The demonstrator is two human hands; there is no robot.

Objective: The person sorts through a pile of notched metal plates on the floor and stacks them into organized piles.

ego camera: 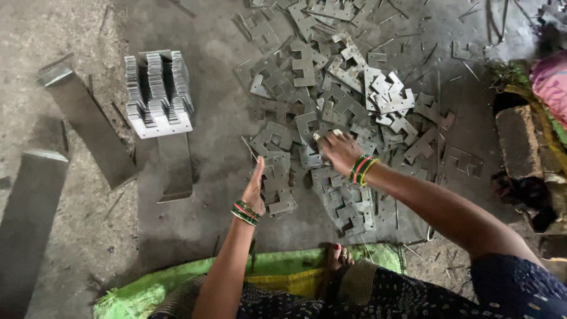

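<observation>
A wide scatter of flat grey stamped metal plates covers the floor in front of me. My left hand stands on edge against a small stack of plates, its fingers pressed to the stack's left side. My right hand reaches into the scatter with fingers curled on a plate at its edge. Both wrists wear coloured bangles. A neat block of stacked plates stands upright at the left.
Long flat metal strips lie at the left, one more strip below the block. A brick and pink cloth sit at the right. A green sack lies under my foot.
</observation>
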